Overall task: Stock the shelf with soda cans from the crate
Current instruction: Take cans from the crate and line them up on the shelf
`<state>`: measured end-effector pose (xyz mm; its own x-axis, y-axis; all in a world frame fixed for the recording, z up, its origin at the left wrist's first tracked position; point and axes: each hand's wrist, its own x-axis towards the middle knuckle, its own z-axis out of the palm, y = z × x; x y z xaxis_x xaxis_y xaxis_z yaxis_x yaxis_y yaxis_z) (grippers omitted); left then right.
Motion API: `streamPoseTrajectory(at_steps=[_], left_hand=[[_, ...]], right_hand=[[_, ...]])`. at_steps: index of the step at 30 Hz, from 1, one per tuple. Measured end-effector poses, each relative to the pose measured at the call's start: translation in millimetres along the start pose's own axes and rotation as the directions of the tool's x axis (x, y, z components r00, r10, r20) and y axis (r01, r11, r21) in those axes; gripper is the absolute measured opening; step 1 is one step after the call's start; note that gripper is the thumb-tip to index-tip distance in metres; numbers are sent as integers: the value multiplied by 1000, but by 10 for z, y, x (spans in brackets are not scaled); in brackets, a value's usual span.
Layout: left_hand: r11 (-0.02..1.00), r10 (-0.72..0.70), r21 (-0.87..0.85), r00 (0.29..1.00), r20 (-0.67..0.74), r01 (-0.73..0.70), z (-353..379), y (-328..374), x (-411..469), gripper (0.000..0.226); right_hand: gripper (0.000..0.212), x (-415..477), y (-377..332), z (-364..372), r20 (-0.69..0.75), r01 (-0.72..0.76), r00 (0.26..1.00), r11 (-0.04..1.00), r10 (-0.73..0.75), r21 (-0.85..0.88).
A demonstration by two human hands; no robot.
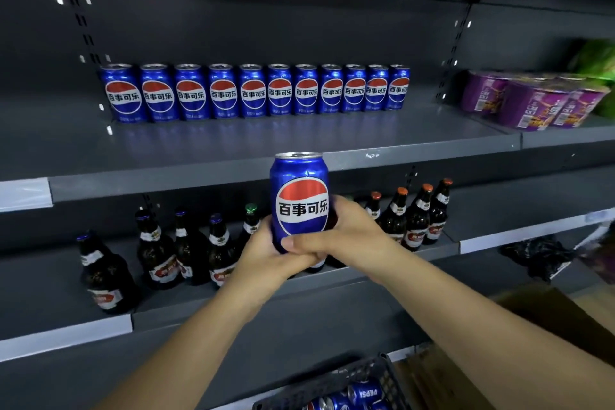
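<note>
A shop aisle: dark grey metal shelving (299,143) with price-strip edges, a row of blue soda cans (253,93), brown glass bottles (156,253) below, purple noodle cups (532,103) alongside.

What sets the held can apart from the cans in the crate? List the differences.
The held can is upright, gripped by the left hand and right hand; the crate cans lie on their sides in the crate. The held can's logo shows Chinese characters, while one crate can reads PEPSI. Both are blue.
</note>
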<state>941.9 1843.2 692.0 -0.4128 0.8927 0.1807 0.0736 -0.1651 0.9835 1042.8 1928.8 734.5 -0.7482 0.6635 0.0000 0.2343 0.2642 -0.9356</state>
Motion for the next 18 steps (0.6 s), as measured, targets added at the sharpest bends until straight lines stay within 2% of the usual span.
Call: streamPoseTrajectory(at_steps=[2, 5, 8, 12, 14, 18], left_hand=[[1000, -5, -27, 999, 39, 6, -32, -15, 55, 52], [999, -17, -29, 994, 106, 21, -76, -21, 181, 74], [1000, 2, 11, 987, 162, -4, -120, 13, 319, 77], [994, 19, 101, 977, 211, -42, -143, 67, 495, 75], [986, 5, 164, 976, 218, -42, -130, 63, 583, 81], [965, -23, 260, 971, 238, -41, -27, 69, 817, 92]], right_hand=[[50, 19, -23, -28, -22, -9, 1000, 999, 8, -38], [44, 36, -77, -96, -61, 0, 998, 998, -4, -67], [52, 95, -97, -192, -101, 10, 995, 998, -17, -70], [39, 193, -61, -323, -75, 13, 997, 1000, -12, 5], [34, 245, -3, -394, -46, 6, 999, 996, -2, 87], [41, 401, 128, -622, -61, -4, 998, 986, 14, 169]])
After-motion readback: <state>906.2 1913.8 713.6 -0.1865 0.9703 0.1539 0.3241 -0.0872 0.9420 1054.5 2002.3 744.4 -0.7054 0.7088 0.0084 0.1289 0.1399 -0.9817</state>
